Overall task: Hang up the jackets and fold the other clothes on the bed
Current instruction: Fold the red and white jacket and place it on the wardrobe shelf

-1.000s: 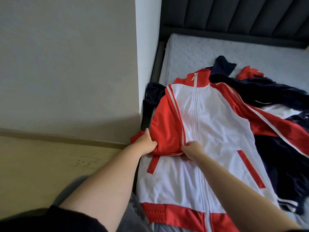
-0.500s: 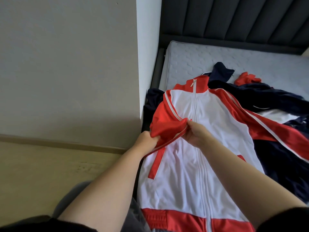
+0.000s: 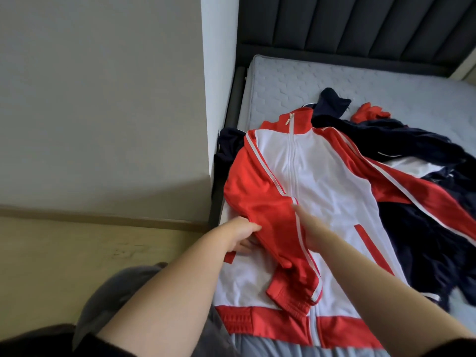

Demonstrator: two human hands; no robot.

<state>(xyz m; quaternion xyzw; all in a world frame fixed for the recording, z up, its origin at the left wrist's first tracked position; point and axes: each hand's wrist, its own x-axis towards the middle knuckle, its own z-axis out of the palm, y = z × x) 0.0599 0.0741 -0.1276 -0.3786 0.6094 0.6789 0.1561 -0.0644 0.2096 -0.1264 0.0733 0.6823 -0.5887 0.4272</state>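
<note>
A red and white zip jacket (image 3: 322,176) lies face up on the mattress (image 3: 296,81), collar toward the headboard. Its left red sleeve (image 3: 278,228) is folded down across the white front, cuff near the hem. My left hand (image 3: 239,235) grips the fold of that sleeve at the jacket's left edge. My right hand (image 3: 306,228) lies flat with straight, blurred fingers on the sleeve beside the zip. The jacket's other sleeve stretches right over a pile of dark navy clothes (image 3: 417,202). A small red garment (image 3: 369,113) shows behind the pile.
The grey padded headboard (image 3: 360,27) runs along the back. A white wall corner (image 3: 219,99) stands close to the bed's left side, with a narrow gap and wooden floor (image 3: 77,253) below. More navy cloth (image 3: 226,148) hangs at the bed's left edge.
The red sleeve was bunched and lifted between both hands; now it is laid down across the jacket front. My right hand let go and flattened on it.
</note>
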